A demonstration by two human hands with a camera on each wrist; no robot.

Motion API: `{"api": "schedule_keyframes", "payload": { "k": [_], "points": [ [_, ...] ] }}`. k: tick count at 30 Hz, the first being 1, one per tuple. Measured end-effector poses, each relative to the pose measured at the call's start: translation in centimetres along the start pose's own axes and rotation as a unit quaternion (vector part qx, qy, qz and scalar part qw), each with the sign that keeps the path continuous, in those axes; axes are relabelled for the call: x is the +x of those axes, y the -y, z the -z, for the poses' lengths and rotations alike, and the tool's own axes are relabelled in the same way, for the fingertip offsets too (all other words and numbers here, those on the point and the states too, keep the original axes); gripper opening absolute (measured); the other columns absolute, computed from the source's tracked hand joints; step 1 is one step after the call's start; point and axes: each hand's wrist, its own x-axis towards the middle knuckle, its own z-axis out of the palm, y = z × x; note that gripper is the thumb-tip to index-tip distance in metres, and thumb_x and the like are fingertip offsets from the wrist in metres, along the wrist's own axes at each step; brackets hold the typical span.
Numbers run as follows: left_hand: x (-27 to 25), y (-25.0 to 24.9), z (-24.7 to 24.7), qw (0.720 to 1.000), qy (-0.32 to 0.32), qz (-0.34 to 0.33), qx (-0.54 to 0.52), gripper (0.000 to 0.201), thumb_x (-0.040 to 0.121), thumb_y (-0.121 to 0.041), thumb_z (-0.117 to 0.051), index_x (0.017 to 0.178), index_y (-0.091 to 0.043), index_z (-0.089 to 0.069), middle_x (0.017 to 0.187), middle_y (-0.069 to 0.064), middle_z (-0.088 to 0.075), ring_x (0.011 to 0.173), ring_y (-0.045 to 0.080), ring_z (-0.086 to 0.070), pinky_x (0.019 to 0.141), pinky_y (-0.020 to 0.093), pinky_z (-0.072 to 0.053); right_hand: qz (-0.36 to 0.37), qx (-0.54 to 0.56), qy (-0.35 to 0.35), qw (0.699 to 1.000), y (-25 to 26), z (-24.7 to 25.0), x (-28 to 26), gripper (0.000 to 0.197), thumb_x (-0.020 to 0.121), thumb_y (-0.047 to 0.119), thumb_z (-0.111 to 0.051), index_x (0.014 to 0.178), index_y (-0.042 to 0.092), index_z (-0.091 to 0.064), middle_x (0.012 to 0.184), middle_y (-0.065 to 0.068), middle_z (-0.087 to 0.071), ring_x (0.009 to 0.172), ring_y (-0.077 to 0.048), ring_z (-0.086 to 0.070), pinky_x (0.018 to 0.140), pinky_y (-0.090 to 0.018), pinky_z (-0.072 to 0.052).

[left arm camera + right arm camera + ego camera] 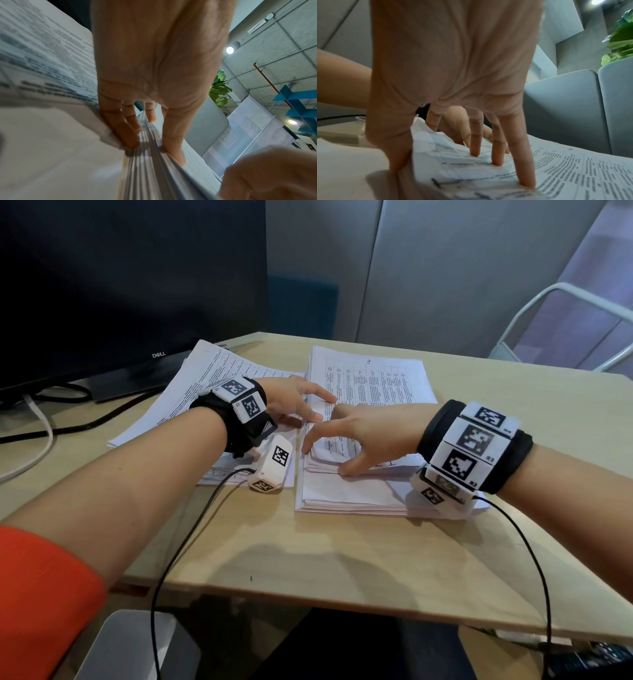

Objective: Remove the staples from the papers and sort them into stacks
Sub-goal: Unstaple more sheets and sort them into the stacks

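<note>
A thick stack of printed papers (373,378) lies in the middle of the wooden table (513,422). My left hand (301,405) holds its left edge: the thumb (173,142) lies on top and the other fingers (126,129) sit against the side of the sheets (147,162). My right hand (342,440) pinches the curled front-left corner of the top sheets (325,453). Its thumb (399,155) is under the lifted corner (426,136) and its fingers (523,169) press on the page. A second, fanned pile of papers (205,385) lies to the left. No staple shows clearly.
A dark Dell monitor (130,285) stands at the back left, over the far end of the left pile, with cables (68,429) running beside it. A white chair frame (565,313) stands beyond the table's right side. Black wrist-camera cables (191,535) cross the table's front edge (342,601).
</note>
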Motion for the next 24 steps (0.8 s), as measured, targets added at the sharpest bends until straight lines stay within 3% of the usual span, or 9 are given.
{"api": "schedule_keyframes", "payload": {
  "k": [2, 6, 10, 12, 15, 16, 20, 24],
  "points": [
    [-0.01, 0.02, 0.00, 1.000, 0.000, 0.001, 0.002, 0.047, 0.088, -0.014, -0.067, 0.129, -0.036, -0.056, 0.136, -0.006, -0.034, 0.095, 0.006, -0.051, 0.071, 0.016, -0.052, 0.000, 0.002, -0.005, 1.000, -0.03, -0.03, -0.02, 0.056, 0.090, 0.037, -0.063, 0.137, 0.052, -0.036, 0.118, -0.001, -0.043, 0.103, -0.020, -0.049, 0.078, -0.029, -0.035],
    [0.21, 0.24, 0.05, 1.000, -0.002, 0.003, -0.018, 0.049, 0.087, -0.009, -0.069, 0.127, -0.035, -0.059, 0.135, -0.004, -0.036, 0.096, 0.008, -0.053, 0.086, 0.028, -0.056, -0.001, 0.037, -0.013, 0.999, -0.30, 0.04, -0.14, 0.050, 0.088, 0.038, -0.066, 0.131, 0.046, -0.042, 0.118, 0.000, -0.047, 0.103, -0.020, -0.051, 0.081, -0.032, -0.041],
    [0.16, 0.22, 0.05, 1.000, -0.007, 0.001, -0.016, 0.048, 0.086, -0.010, -0.069, 0.125, -0.036, -0.059, 0.137, -0.003, -0.034, 0.105, 0.012, -0.053, 0.091, 0.033, -0.055, -0.002, 0.039, -0.010, 0.999, -0.29, 0.08, -0.21, 0.050, 0.089, 0.039, -0.066, 0.131, 0.046, -0.041, 0.117, 0.001, -0.045, 0.099, -0.019, -0.050, 0.077, -0.029, -0.036],
    [0.14, 0.16, 0.02, 1.000, -0.007, 0.002, -0.016, 0.048, 0.087, -0.012, -0.069, 0.127, -0.036, -0.059, 0.139, -0.004, -0.034, 0.110, 0.013, -0.052, 0.088, 0.029, -0.056, 0.001, 0.022, -0.005, 1.000, -0.08, 0.07, -0.21, 0.054, 0.091, 0.037, -0.063, 0.136, 0.050, -0.037, 0.115, -0.001, -0.044, 0.095, -0.018, -0.048, 0.075, -0.029, -0.034],
    [-0.07, 0.01, 0.00, 1.000, -0.006, 0.001, 0.001, 0.048, 0.088, -0.013, -0.067, 0.129, -0.036, -0.057, 0.135, -0.006, -0.034, 0.100, 0.007, -0.050, 0.065, 0.010, -0.054, 0.008, 0.010, 0.002, 1.000, 0.19, 0.24, -0.17, 0.055, 0.092, 0.036, -0.061, 0.138, 0.052, -0.036, 0.110, 0.000, -0.040, 0.092, -0.018, -0.045, 0.076, -0.029, -0.033],
    [-0.02, 0.01, 0.02, 1.000, -0.005, 0.001, 0.000, 0.048, 0.088, -0.013, -0.068, 0.129, -0.036, -0.057, 0.135, -0.007, -0.034, 0.098, 0.007, -0.050, 0.063, 0.010, -0.053, 0.009, 0.011, 0.004, 1.000, 0.16, 0.26, -0.15, 0.054, 0.092, 0.036, -0.062, 0.137, 0.051, -0.036, 0.110, 0.000, -0.040, 0.093, -0.018, -0.046, 0.076, -0.028, -0.033],
    [0.04, 0.08, 0.11, 1.000, -0.003, 0.003, -0.004, 0.047, 0.088, -0.013, -0.068, 0.127, -0.038, -0.058, 0.136, -0.006, -0.035, 0.098, 0.009, -0.052, 0.072, 0.018, -0.055, 0.014, 0.020, -0.003, 1.000, -0.12, 0.28, -0.21, 0.051, 0.092, 0.036, -0.063, 0.135, 0.048, -0.039, 0.115, -0.002, -0.044, 0.092, -0.016, -0.046, 0.063, -0.021, -0.030],
    [0.25, 0.11, 0.15, 1.000, 0.003, 0.005, -0.010, 0.048, 0.085, -0.014, -0.071, 0.124, -0.039, -0.060, 0.139, -0.005, -0.033, 0.108, 0.013, -0.053, 0.079, 0.024, -0.057, 0.003, 0.024, -0.004, 1.000, 0.03, 0.19, -0.21, 0.048, 0.089, 0.036, -0.065, 0.130, 0.045, -0.041, 0.116, 0.000, -0.044, 0.097, -0.019, -0.049, 0.075, -0.029, -0.037]
  ]
}}
